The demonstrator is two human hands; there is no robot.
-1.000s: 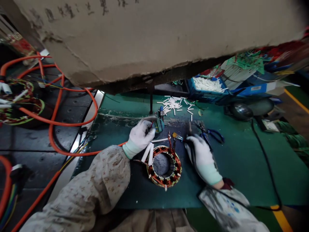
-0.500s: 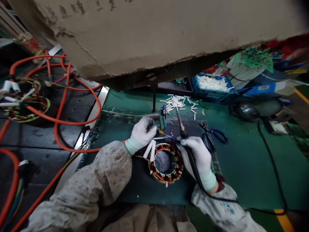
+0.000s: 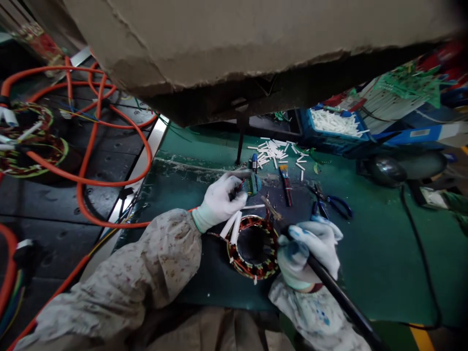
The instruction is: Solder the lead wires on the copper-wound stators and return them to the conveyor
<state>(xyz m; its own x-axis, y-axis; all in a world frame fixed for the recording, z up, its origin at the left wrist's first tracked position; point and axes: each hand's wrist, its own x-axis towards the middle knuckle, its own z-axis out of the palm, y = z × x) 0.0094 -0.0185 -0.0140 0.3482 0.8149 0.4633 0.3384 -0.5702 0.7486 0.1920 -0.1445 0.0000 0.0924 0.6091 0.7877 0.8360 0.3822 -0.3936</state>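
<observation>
The left hand (image 3: pixel 220 200), in a white glove, pinches thin wires (image 3: pixel 239 186) between thumb and fingers, beside a small green part (image 3: pixel 253 183) at its 3 o'clock. The right hand (image 3: pixel 309 251), also gloved, is wrapped tight around the black handle of a soldering iron (image 3: pixel 292 234); the metal tip points toward 10 o'clock and ends close to the pinched wires. Between the 2 hands, on the dark mat (image 3: pixel 219 282), lies a ring of copper windings (image 3: pixel 252 247), with 2 white sleeves (image 3: pixel 232 226) sticking out at its 10 o'clock edge, just below the left hand.

At 12 o'clock from the ring, short white tubes (image 3: pixel 276 152) are scattered on the green table (image 3: pixel 380 253). A small brush (image 3: pixel 285 181) lies at 1 o'clock, and blue-handled pliers (image 3: pixel 334 204) at 2 o'clock. Orange cable (image 3: pixel 109 109) loops at 9 to 10 o'clock. A blue tray (image 3: pixel 334 127) of white tubes sits at 1 o'clock, farther back.
</observation>
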